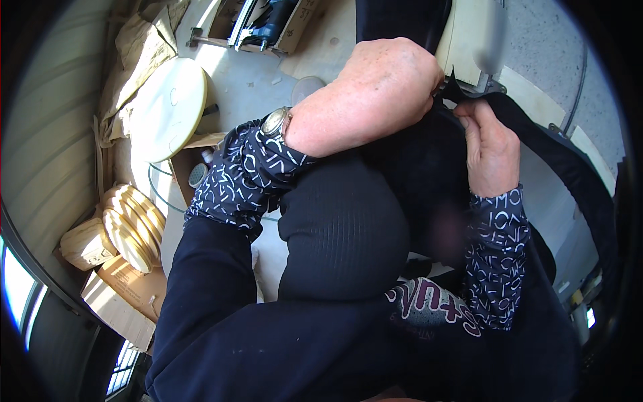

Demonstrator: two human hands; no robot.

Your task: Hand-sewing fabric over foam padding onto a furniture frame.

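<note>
Black cloth (429, 157) lies over my lap, and a long black strip (562, 144) curves from between my hands down the right side. My left hand (392, 84), with a watch (274, 122) at the wrist, is closed at the cloth's upper edge. Its back faces up and its fingertips are mostly hidden. Close beside it on the right, my right hand (492, 144) pinches the edge of the black cloth between thumb and fingers. A small pointed bit of cloth sticks up between both hands.
On the left are a round cream disc (167, 110), a stack of ring-shaped pale pieces (134, 228) and a cardboard box (127, 291). An open box (268, 27) of tools stands at the top. Pale boards with metal fittings (495, 87) lie beyond my right hand.
</note>
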